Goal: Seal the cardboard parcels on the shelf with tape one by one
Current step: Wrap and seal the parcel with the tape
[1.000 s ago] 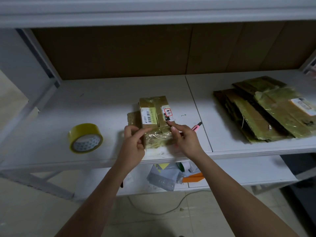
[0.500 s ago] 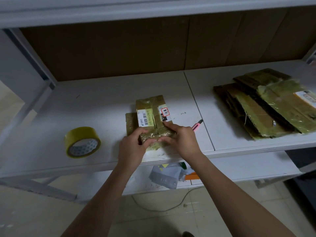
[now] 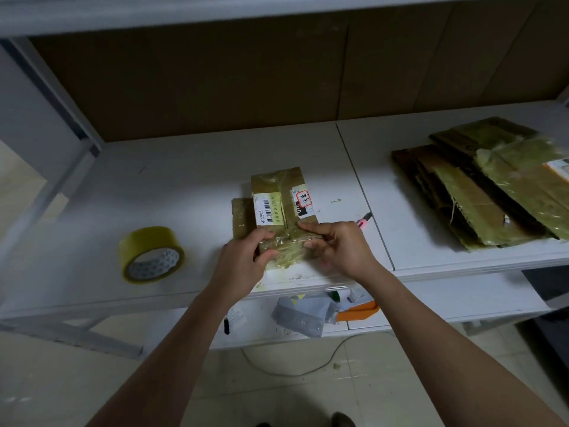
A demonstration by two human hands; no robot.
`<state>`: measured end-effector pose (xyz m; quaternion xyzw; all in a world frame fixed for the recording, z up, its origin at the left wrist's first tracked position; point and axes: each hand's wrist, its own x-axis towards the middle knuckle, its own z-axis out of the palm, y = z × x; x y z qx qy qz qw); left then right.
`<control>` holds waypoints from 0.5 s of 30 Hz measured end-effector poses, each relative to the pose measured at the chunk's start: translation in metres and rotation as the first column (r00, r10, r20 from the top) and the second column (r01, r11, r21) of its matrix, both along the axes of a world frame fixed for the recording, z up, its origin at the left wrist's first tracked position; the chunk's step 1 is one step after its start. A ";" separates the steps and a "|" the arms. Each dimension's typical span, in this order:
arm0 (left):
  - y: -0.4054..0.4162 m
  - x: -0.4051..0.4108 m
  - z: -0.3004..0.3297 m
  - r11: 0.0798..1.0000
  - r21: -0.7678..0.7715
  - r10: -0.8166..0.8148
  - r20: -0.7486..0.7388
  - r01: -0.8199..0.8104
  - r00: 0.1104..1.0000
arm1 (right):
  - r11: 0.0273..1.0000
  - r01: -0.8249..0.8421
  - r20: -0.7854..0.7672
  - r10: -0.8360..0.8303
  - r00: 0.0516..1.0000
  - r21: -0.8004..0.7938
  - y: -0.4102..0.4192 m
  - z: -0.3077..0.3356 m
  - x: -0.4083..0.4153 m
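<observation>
Status: sealing in progress on one parcel (image 3: 281,211), which lies on the shelf (image 3: 191,167) near its front edge, at about 6 o'clock of the left board. Yellowish tape already crosses its top and wraps its near end; labels show through on the far half. Judged from this, the current parcel is close to finished, with the tape being pressed down at the near end.

Hands: the left hand (image 3: 243,260) grips the parcel's near left corner, fingers curled over the top and thumb on the near end face. The right hand (image 3: 341,251) pinches the near right edge, fingertips on the taped surface.

Supplies: the tape roll (image 3: 152,255) lies on the shelf at 9 o'clock of the parcel, apart from it. A pink-ended tool (image 3: 363,221), probably a cutter, lies just beyond the right hand.

Remaining: a pile of flattened cardboard pieces (image 3: 492,186) lies at 3 o'clock, well apart; whether these are parcels awaiting tape cannot be told.

Contents: the parcel is closed; contents not visible.
</observation>
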<state>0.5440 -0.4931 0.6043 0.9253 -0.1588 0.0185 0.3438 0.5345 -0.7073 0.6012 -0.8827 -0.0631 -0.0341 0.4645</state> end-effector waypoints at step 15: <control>0.032 0.026 0.023 0.961 -0.172 -0.272 -0.440 0.217 0.856 | 0.951 -0.251 -0.379 0.304 0.874 0.184 -0.035 0.023 0.016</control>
